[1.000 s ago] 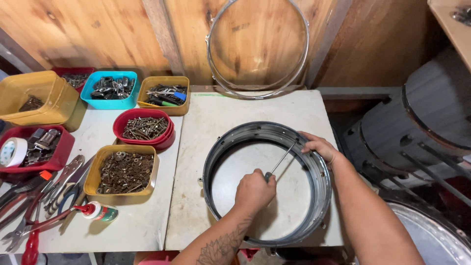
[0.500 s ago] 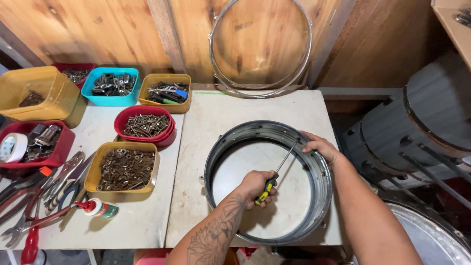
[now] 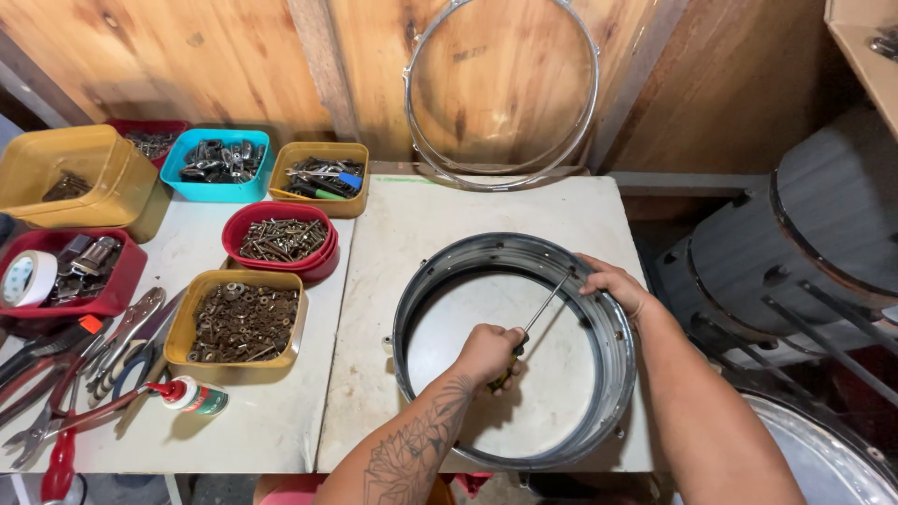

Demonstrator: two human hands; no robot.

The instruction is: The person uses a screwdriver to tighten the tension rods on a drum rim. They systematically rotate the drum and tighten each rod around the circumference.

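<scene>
A grey metal drum shell point(image 3: 440, 271) lies flat on the white table point(image 3: 374, 393). Inside the shell, my left hand point(image 3: 488, 353) grips the black and yellow handle of a screwdriver point(image 3: 535, 318). Its shaft slants up and right to the shell's inner wall. My right hand point(image 3: 613, 285) rests on the shell's right rim, fingers curled over the edge beside the screwdriver tip. What the tip touches is hidden by the rim and fingers.
Left of the shell stand a yellow tub of nuts and washers point(image 3: 236, 318), a red bowl of screws point(image 3: 279, 239), and teal point(image 3: 223, 164) and yellow bins of parts. Pliers point(image 3: 56, 393) and an oil bottle point(image 3: 192, 396) lie at front left. A metal hoop point(image 3: 501, 93) leans on the wall; drums point(image 3: 804, 252) crowd the right.
My left hand has shifted slightly on the screwdriver handle, turning it inside the shell. My right hand has stayed on the rim.
</scene>
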